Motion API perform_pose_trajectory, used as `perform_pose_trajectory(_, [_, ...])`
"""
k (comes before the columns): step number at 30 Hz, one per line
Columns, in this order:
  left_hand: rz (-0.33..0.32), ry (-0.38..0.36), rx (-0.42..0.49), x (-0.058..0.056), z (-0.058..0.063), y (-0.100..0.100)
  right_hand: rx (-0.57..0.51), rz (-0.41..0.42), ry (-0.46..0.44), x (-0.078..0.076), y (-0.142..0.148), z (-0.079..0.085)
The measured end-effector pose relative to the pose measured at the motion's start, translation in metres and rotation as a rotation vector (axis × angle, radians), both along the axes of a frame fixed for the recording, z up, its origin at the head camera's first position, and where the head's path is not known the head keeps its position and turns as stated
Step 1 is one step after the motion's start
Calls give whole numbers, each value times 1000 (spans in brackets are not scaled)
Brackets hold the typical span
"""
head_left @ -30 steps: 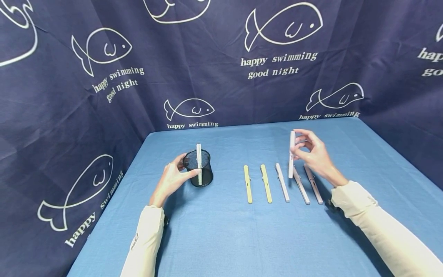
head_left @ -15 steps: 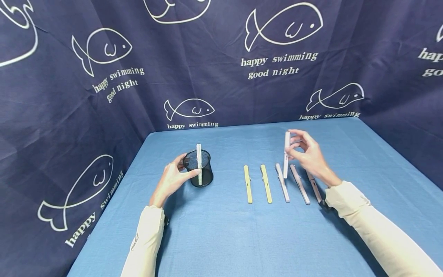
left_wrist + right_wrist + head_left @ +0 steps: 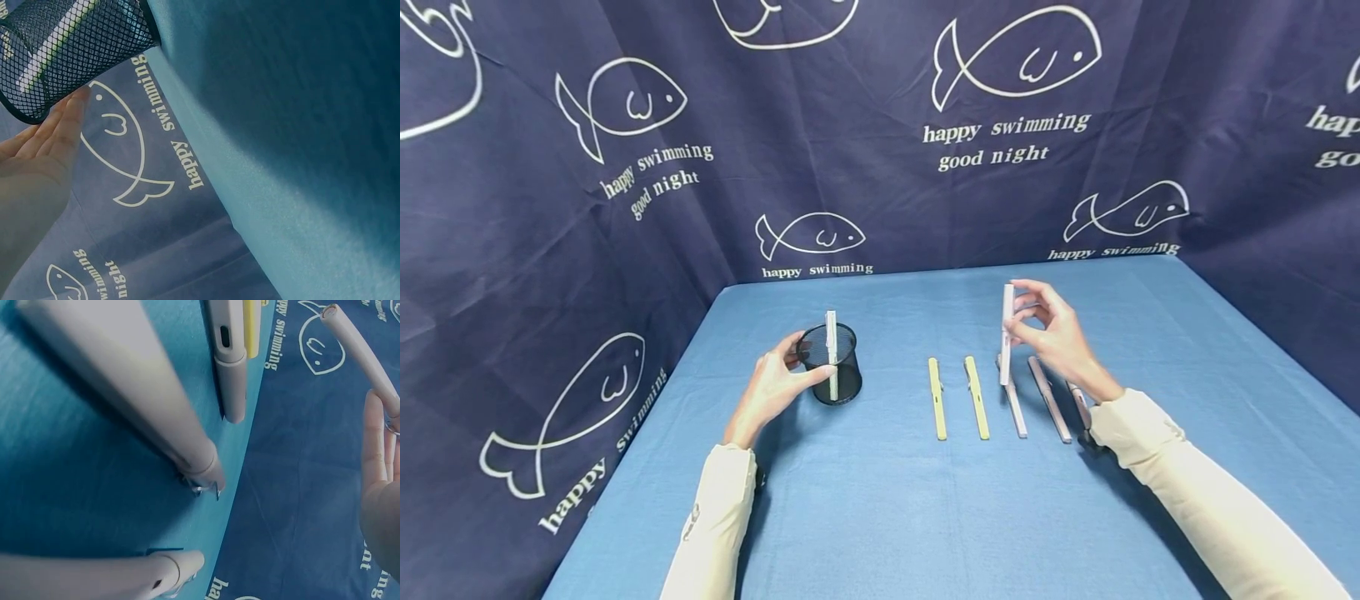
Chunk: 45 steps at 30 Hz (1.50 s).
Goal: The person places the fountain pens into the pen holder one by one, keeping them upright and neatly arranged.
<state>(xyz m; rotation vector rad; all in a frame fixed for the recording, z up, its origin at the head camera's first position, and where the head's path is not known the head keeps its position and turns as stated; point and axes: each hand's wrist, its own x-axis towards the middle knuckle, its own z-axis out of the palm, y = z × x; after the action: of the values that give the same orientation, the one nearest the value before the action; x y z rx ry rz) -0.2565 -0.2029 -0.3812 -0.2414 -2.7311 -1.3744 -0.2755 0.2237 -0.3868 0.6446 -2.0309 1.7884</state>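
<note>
In the head view my left hand [image 3: 772, 385] grips a black mesh pen cup [image 3: 850, 382] from its left side, thumb in front and fingers behind. One pale pen [image 3: 831, 329] stands upright in the cup; its lower part shows through the mesh. Between thumb and fingertips my right hand [image 3: 1054, 332] pinches a light pink pen [image 3: 1006, 360], held upright above the row of pens. The right wrist view shows one end of this pen [image 3: 359, 350] sticking out past the fingers.
Two yellow pens, a left one [image 3: 937, 400] and a right one [image 3: 977, 398], lie on the blue cloth [image 3: 880, 508]. Right of them lie three pinkish pens, the nearest [image 3: 1017, 410] partly behind the held pen. Dark fish-print curtains [image 3: 880, 150] border the table.
My right hand has moved left with the light pink pen, from over the middle pinkish pen to over the leftmost one. The left hand and the pen cup have stayed in place.
</note>
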Motion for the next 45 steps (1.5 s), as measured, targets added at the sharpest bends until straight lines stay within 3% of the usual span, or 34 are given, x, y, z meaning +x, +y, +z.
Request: perform_pose_trajectory(45, [-3,16,0,-1,-1,0,-22,62,-14,-6,-32,-1])
